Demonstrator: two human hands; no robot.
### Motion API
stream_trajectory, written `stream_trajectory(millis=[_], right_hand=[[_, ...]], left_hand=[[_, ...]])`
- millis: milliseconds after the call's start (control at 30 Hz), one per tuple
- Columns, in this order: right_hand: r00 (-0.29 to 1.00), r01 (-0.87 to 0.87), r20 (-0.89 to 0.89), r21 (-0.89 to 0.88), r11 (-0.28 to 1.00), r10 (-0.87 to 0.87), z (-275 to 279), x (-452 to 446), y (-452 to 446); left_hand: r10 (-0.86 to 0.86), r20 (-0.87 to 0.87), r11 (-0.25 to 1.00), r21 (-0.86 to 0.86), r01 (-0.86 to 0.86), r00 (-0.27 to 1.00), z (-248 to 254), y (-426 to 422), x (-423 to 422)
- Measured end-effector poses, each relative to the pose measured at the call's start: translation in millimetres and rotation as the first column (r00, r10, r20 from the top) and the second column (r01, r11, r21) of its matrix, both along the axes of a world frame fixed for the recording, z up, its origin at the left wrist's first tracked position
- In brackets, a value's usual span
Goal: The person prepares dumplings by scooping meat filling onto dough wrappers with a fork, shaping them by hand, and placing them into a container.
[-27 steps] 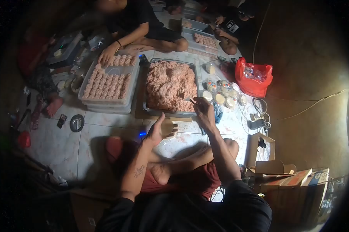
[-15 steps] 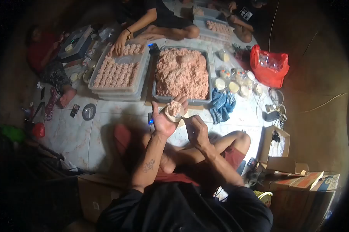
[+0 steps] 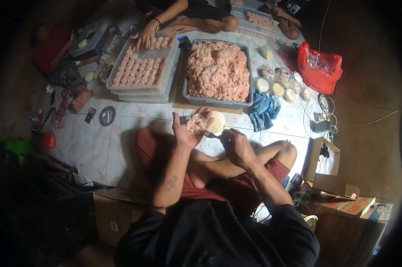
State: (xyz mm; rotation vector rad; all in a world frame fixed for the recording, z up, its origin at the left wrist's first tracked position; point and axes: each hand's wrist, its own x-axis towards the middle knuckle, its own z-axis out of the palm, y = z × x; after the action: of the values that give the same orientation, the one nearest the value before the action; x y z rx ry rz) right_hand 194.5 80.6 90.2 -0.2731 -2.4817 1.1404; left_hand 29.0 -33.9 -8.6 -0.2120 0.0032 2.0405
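Note:
Palm up, my left hand (image 3: 189, 133) holds a thin wrapper topped with pink minced filling (image 3: 196, 124), its fingers partly curled beneath. My right hand (image 3: 237, 146) is closed round the handle of a fork (image 3: 211, 135), whose tines touch the right edge of the filling. Beyond my hands a grey tub (image 3: 195, 99) holds a large mound of pink mince (image 3: 218, 73). A stack of pale round wrappers (image 3: 217, 123) lies on the floor just behind the fork.
At the left, a co-worker's hand (image 3: 147, 34) reaches into a clear container (image 3: 136, 90) with rows of filled pieces. Right of the tub are a blue cloth (image 3: 264, 111), packs of wrappers (image 3: 278, 89) and a red bag (image 3: 319, 73). Cardboard boxes (image 3: 339, 218) stand at the lower right.
My right hand has come back from the mince tub with the fork to my left hand. Filling now sits on the wrapper in my left palm, and the view has shifted.

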Motion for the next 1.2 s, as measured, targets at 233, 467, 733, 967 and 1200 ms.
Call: stream_trajectory(millis=[233,467,733,967,1200], right_hand=[[0.996,-0.075,0.064,0.215,0.974,0.062,-18,3,35],[0.954,0.244,0.082,0.352,0.904,-0.289,-8,-26,72],[0.942,0.140,0.191,0.523,0.841,-0.276,-61,-81,77],[0.987,0.151,-0.070,0.155,0.976,-0.142,-4,-47,60],[0.964,-0.234,0.188,0.284,0.930,0.185,-9,-5,44]], left_hand=[[-0.190,-0.180,0.978,-0.118,0.171,0.965,24,-10,13],[-0.194,-0.220,0.926,-0.363,0.105,0.956,-35,-15,3],[-0.163,-0.226,0.975,-0.187,0.121,0.960,-32,-15,20],[-0.102,-0.076,0.986,-0.139,0.090,0.992,-25,-5,5],[-0.198,-0.144,0.978,0.035,0.205,0.969,8,-11,-7]])
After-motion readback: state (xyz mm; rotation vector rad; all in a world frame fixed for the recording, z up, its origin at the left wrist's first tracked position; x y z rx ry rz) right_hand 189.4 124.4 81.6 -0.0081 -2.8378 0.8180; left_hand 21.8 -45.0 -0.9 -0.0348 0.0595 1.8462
